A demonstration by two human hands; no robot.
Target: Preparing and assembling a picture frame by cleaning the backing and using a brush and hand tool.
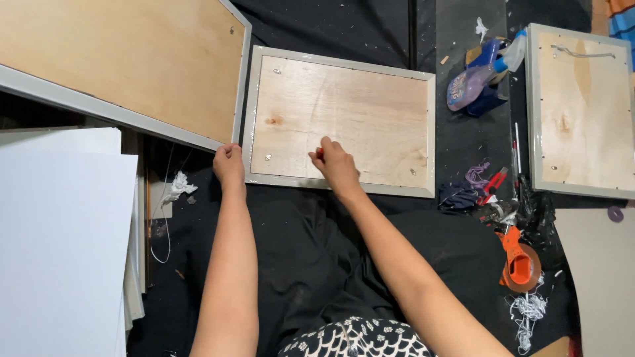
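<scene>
Plywood sits in the grey frame (pixel 251 119), left hand (pixel 228 165) on its corner.

Grey-edged frame (pixel 338 119) lying face-down on black cloth, bare plywood back up, small clips at corners

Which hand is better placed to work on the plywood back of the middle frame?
The right hand: it already rests on the plywood back, pinching a small red-tipped thing. The left hand only grips the middle frame at its lower left corner.
</scene>
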